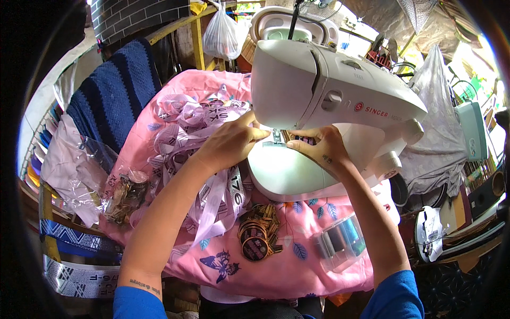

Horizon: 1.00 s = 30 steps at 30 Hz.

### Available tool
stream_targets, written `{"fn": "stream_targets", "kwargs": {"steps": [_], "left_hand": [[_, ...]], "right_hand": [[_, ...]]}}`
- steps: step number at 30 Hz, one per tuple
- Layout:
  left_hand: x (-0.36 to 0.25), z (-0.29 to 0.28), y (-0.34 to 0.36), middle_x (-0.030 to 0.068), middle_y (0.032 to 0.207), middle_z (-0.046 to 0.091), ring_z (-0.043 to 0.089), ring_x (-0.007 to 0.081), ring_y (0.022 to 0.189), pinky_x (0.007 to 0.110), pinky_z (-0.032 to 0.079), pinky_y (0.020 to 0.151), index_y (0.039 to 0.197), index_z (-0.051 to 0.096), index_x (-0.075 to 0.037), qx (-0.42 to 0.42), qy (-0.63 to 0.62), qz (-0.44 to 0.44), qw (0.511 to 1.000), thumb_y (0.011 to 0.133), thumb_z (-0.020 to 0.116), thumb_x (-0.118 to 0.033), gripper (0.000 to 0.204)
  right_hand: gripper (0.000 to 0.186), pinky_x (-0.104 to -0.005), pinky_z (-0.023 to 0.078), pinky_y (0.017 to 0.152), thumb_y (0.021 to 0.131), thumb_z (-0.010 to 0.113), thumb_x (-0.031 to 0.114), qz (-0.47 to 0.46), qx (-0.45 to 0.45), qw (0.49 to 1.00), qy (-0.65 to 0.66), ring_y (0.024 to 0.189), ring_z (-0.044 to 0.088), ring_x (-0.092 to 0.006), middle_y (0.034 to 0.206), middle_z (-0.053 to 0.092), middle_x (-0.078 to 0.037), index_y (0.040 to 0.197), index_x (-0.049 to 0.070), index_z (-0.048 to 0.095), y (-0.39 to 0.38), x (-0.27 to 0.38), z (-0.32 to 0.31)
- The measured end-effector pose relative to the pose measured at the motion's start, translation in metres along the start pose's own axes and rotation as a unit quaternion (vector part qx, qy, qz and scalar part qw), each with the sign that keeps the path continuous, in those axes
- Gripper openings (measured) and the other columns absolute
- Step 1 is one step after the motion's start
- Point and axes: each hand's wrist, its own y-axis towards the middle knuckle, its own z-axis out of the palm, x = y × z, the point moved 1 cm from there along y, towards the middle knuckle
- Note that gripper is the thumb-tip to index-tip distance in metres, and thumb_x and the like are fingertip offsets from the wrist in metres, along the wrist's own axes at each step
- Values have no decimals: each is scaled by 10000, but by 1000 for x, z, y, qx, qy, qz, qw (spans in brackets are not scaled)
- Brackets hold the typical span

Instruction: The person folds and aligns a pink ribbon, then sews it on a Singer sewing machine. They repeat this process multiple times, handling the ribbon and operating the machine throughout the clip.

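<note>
A white sewing machine [287, 80] stands before me, its presser foot [276, 136] low over the needle plate. Just left of the foot is my left hand [234, 141], its thumb and fingertips pinched together; what lies between them is too small to tell. On the other side, my right hand [323, 149] grips a dark patch with gold edging [304, 140], which sits close beside the foot. Beyond and below my left hand spreads a heap of lavender printed ribbon [183, 130]. Nearer to me lies a pile of round black-and-gold patches [255, 242].
Pink patterned cloth [228, 284] covers the table. A clear box with thread spools [340, 242] stands by my right forearm. At left are a plastic bag of patches [127, 196] and a blue striped towel [114, 90]. A white bag [222, 34] hangs behind.
</note>
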Motion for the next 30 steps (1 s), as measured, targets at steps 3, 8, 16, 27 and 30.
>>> {"fn": "stream_targets", "kwargs": {"steps": [3,8,16,27,30], "left_hand": [[0,-4,2,162,1071,555,620,329,935,408,486,841,1087,666,-41,23,-12,-27,999,832,633,-155,281],[31,-31,-30,89,1229,495,539,195,1071,321,478,848,1308,517,-81,88,-176,-76,978,790,718,-133,558],[-19,-115,-66,143,1389,435,432,306,1282,379,357,1056,1323,500,-115,-136,152,-119,972,723,733,-28,649],[-210,-55,-174,20,749,604,576,157,580,298,463,538,808,645,-62,-107,-74,88,988,755,742,-170,155],[-237,-8,-204,4,821,638,594,164,649,276,502,608,891,682,-116,-96,-159,28,982,684,809,-85,244]], "right_hand": [[361,-371,466,832,743,746,300,-56,-77,993,-74,863,614,-307,892,659,-157,1009,58,712,-11,-1,-4],[205,-282,473,710,721,728,16,-34,-1,992,118,800,616,-183,867,638,-79,920,41,688,-98,71,-29],[322,-361,548,615,820,568,174,-116,306,945,-16,761,651,-240,924,635,-83,1133,167,643,-335,69,48],[247,-432,528,506,880,558,243,52,329,939,-83,705,660,-277,915,637,-145,1101,153,623,-394,30,102],[268,-432,531,517,874,566,249,0,228,972,-61,729,652,-299,942,617,-139,1104,117,601,-386,45,82]]}}
